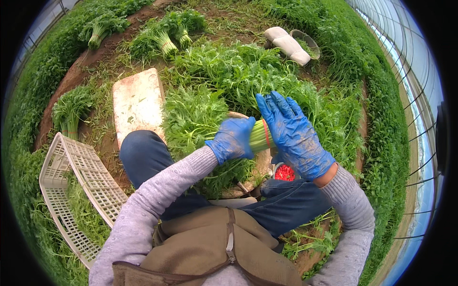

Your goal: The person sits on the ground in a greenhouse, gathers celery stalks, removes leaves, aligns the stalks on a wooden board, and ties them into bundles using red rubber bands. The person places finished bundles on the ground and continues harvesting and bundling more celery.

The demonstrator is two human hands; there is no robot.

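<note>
My left hand (pixel 234 138), in a blue glove, is closed around a bunch of leafy greens (pixel 195 125) whose leaves point left. A red band (pixel 266 133) circles the pale green stems just right of that hand. My right hand (pixel 294 134), also in a soiled blue glove, lies flat with extended fingers against the cut stem ends; its palm side is hidden. Below the hands, a small container of red bands (pixel 284 172) sits beside my knee. A large heap of loose greens (pixel 243 71) lies beyond the hands.
A pale foam slab (pixel 137 102) lies left of the greens. A plastic crate (pixel 96 182) holding greens leans at lower left. Banded bunches (pixel 166 43) rest on the soil farther off. A white bundle (pixel 287 45) and a bowl (pixel 307 41) are at upper right. Crop rows flank both sides.
</note>
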